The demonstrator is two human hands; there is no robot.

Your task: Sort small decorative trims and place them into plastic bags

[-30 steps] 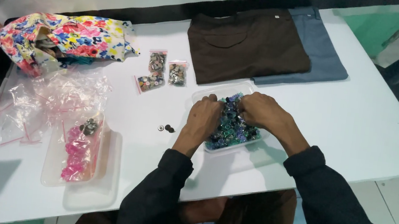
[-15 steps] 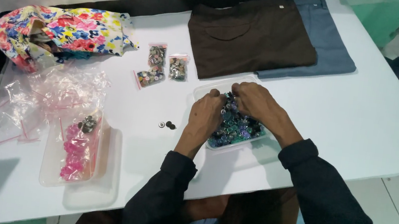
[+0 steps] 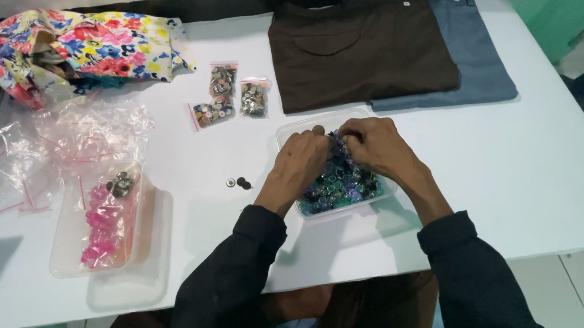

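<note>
I see both hands down in the clear plastic tray (image 3: 294, 136) of dark blue and green buttons (image 3: 340, 184), which sits on the white counter (image 3: 545, 182) just in front of the folded brown garment (image 3: 360, 45). My left hand (image 3: 300, 167) rests curled over the near-left side of the pile, its grip closed loosely on the buttons — whether it holds one I cannot tell. My right hand (image 3: 377, 144) is pinched shut at the tray's far edge, fingertips meeting the left's as if to work one small piece between them. The tray sits close to the body, I judge, so that both wrists can lean on its rim. Two loose buttons (image 3: 238, 182) lie just left of it — set apart from the pile. Three small filled bags (image 3: 230, 93) sit farther back, near the floral pouch (image 3: 74, 45); empty bags (image 3: 54, 140) and a tray of pink buttons (image 3: 103, 226) lie well to the left.
</note>
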